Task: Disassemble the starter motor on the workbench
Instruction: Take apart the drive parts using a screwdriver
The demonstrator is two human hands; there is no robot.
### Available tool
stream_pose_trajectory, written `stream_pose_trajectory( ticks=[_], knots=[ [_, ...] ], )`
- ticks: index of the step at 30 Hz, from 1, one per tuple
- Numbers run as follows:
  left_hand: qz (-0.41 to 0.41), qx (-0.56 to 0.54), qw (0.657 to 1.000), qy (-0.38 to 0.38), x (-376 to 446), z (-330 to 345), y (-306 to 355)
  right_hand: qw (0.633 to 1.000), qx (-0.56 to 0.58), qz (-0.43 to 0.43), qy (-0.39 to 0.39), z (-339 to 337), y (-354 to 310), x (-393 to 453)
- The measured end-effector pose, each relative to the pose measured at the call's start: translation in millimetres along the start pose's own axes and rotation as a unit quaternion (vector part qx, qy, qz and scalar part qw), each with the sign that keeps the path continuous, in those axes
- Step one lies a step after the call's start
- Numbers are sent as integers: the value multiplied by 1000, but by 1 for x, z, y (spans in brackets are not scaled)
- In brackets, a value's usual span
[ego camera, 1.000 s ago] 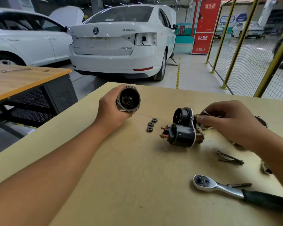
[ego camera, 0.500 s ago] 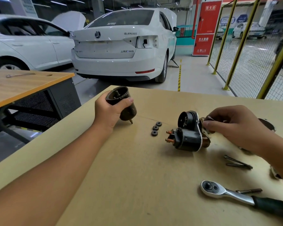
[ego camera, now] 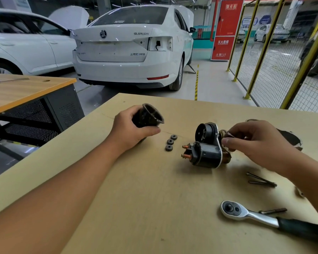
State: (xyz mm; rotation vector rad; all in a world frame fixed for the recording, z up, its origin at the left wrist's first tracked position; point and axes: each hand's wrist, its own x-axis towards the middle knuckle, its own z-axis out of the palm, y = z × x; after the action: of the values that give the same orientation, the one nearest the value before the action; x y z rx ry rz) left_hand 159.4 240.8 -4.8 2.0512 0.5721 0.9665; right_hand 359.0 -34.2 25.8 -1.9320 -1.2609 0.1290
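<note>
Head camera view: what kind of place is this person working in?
Most likely a car repair or training workshop: white cars parked just past the workbench, a ratchet wrench beside a part-stripped starter motor, and yellow mesh fencing.

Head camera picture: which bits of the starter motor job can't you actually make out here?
- Head view: what the right hand pinches at the motor body; its fingers hide it.
- Ratchet: the handle's end is cut off by the right edge.
- Dark housing in the left hand: its base is hidden behind the palm.
- Three small gears: too small to count teeth.
</note>
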Motion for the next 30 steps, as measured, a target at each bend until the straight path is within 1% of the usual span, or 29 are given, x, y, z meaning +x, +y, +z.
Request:
stream_pose_trajectory(
  ticks=[3, 6, 8, 10, 12, 15, 16, 19, 22, 26, 27, 30],
  knots=[
    [8, 21, 1000, 6, 0, -5, -3, 1000, 12, 2, 8, -2, 1, 2],
    [-16, 44, 999, 3, 3, -12, -3, 1000, 10, 9, 1, -2, 0, 4],
    [-21, 90, 996, -17, 5, -16, -3, 1000, -19, 21, -1, 1, 1, 4],
    [-8, 136, 990, -25, 6, -18, -1, 998, -49, 35, 24, 4, 2, 4],
    [1, 175, 984, -31, 6, -16, 0, 995, -84, 30, 46, 3, 2, 5],
    [13, 284, 957, -57, 4, -8, 3, 990, -139, 18, 15, 1, 3, 7],
    [10, 299, 952, -60, 3, -7, 4, 988, -153, 21, -3, 1, 5, 7],
    [-5, 290, 955, -59, 2, -7, 5, 982, -180, 34, -43, 4, 11, 8],
    [-15, 274, 960, -61, 1, -10, 6, 982, -177, 46, -55, 5, 17, 9],
    [-48, 258, 960, -100, 4, -20, 6, 976, -186, 69, -85, 6, 24, 11],
    [-54, 243, 964, -96, 4, -22, 4, 976, -182, 74, -89, 6, 25, 11],
    [-38, 208, 976, -52, 4, -23, 3, 977, -177, 75, -92, 5, 27, 12]
  ],
)
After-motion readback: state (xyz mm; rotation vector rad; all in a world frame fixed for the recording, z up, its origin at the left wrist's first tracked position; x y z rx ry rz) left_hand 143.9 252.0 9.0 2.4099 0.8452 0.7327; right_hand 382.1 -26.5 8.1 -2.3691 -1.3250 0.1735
